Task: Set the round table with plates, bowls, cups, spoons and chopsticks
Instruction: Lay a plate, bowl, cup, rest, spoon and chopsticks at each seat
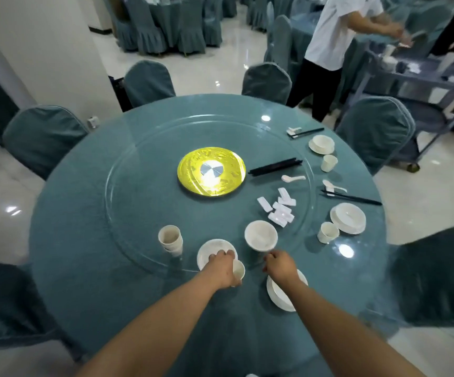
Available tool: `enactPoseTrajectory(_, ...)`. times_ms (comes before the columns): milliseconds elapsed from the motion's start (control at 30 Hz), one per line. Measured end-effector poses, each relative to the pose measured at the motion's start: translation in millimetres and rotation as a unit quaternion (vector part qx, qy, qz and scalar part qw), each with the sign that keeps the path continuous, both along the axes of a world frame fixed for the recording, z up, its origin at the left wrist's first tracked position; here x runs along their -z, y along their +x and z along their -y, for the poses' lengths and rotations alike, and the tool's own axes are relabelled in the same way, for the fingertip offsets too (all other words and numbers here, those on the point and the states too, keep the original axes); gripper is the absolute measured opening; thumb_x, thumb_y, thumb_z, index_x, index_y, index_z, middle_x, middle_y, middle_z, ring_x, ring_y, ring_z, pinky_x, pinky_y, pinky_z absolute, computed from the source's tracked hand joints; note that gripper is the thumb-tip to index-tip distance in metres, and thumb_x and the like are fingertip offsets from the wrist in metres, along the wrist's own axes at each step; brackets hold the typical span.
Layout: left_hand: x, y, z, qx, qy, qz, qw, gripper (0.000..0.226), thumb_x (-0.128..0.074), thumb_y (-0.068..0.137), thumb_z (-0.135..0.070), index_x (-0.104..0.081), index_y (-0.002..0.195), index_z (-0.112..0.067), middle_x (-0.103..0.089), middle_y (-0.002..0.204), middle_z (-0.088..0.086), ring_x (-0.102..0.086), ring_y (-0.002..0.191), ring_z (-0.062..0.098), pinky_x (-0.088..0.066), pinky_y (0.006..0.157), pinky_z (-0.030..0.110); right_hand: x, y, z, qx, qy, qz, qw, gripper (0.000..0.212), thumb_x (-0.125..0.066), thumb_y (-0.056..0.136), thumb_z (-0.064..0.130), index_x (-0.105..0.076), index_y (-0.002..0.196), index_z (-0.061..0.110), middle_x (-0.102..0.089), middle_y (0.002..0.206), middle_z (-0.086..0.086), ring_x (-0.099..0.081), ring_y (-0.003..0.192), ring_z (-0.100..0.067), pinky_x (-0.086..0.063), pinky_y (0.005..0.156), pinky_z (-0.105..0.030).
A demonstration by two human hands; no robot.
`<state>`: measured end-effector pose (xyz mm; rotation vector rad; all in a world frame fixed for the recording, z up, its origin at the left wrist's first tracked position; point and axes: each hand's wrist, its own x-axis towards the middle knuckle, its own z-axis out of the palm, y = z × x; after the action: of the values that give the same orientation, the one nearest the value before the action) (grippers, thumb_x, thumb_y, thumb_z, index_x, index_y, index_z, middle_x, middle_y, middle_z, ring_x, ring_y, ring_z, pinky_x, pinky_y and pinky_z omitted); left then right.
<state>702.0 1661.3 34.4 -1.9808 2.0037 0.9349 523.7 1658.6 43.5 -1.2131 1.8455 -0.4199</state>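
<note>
Nearest, a cup (238,269) is gripped by the left hand (224,265) beside a plate (280,292), under the right hand (281,265) whose fingers' state cannot be told; setting it down is judged next.

Teal-covered chairs (43,137) ring the table; a person (334,36) stands beside a cart (421,85).

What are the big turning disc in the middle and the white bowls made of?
The turning disc looks like clear glass: the cloth shows through and ceiling lights glint on it. The white bowls look like glazed ceramic, smooth and slightly shiny, though hard plastic is possible.
</note>
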Motion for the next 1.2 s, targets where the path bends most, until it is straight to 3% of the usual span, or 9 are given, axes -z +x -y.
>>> enactPoseTrajectory(233, 37, -32, -15, 0.036, 0.015, -0.005, 0.999, 0.078, -0.073, 0.074, -0.047, -0.039, 0.137, -0.018, -0.045, 0.132, 0.006, -0.044, 0.120, 0.033, -0.044, 0.101, 0.042, 33, -38, -30, 0.045, 0.036, -0.006, 0.998, 0.029, -0.043, 0.091, 0.013, -0.067, 0.077, 0.010, -0.073, 0.076, -0.006, -0.063, 0.083, -0.025, -0.045, 0.076, -0.030)
enactPoseTrajectory(367, 53, -43, -17, 0.043, 0.018, -0.019, 0.999, 0.074, -0.072, 0.075, -0.049, -0.040, 0.134, -0.019, -0.044, 0.132, 0.005, -0.043, 0.119, 0.030, -0.044, 0.100, 0.041, 45, -47, -40, 0.066, 0.060, 0.008, 0.996, 0.026, -0.042, 0.092, 0.013, -0.065, 0.082, 0.018, -0.074, 0.081, -0.007, -0.063, 0.084, -0.026, -0.047, 0.072, -0.028)
enactPoseTrajectory(700, 74, -50, -16, 0.050, 0.009, -0.023, 0.998, 0.068, -0.072, 0.079, -0.045, -0.042, 0.134, -0.017, -0.042, 0.138, 0.007, -0.043, 0.124, 0.030, -0.039, 0.105, 0.036, 64, -52, -40, 0.090, 0.080, 0.020, 0.993, 0.029, -0.040, 0.092, 0.015, -0.068, 0.093, 0.017, -0.073, 0.080, -0.003, -0.063, 0.082, -0.023, -0.045, 0.065, -0.025)
enactPoseTrajectory(867, 75, -43, -11, 0.015, -0.021, -0.051, 0.998, 0.053, -0.057, 0.091, -0.035, -0.043, 0.137, -0.014, -0.044, 0.136, 0.005, -0.044, 0.122, 0.027, -0.041, 0.103, 0.036, 67, -54, -36, 0.090, 0.076, 0.016, 0.993, 0.029, -0.041, 0.090, 0.013, -0.070, 0.092, 0.015, -0.072, 0.084, -0.006, -0.062, 0.084, -0.026, -0.046, 0.066, -0.028)
enactPoseTrajectory(967, 72, -40, 1, 0.013, -0.055, -0.058, 0.997, 0.038, -0.046, 0.094, -0.022, -0.051, 0.129, -0.009, -0.052, 0.128, 0.008, -0.049, 0.118, 0.029, -0.043, 0.098, 0.036, 67, -56, -34, 0.102, 0.070, 0.023, 0.992, 0.029, -0.040, 0.091, 0.014, -0.068, 0.089, 0.015, -0.072, 0.081, -0.005, -0.062, 0.079, -0.024, -0.049, 0.069, -0.030)
enactPoseTrajectory(1200, 74, -47, 36, 0.140, -0.047, 0.031, 0.989, 0.043, -0.043, 0.093, -0.015, -0.048, 0.135, -0.010, -0.047, 0.140, 0.006, -0.047, 0.128, 0.024, -0.040, 0.105, 0.036, 70, -60, -26, 0.117, 0.060, 0.016, 0.991, 0.030, -0.039, 0.092, 0.014, -0.068, 0.090, 0.013, -0.071, 0.076, -0.001, -0.060, 0.072, -0.018, -0.045, 0.063, -0.026)
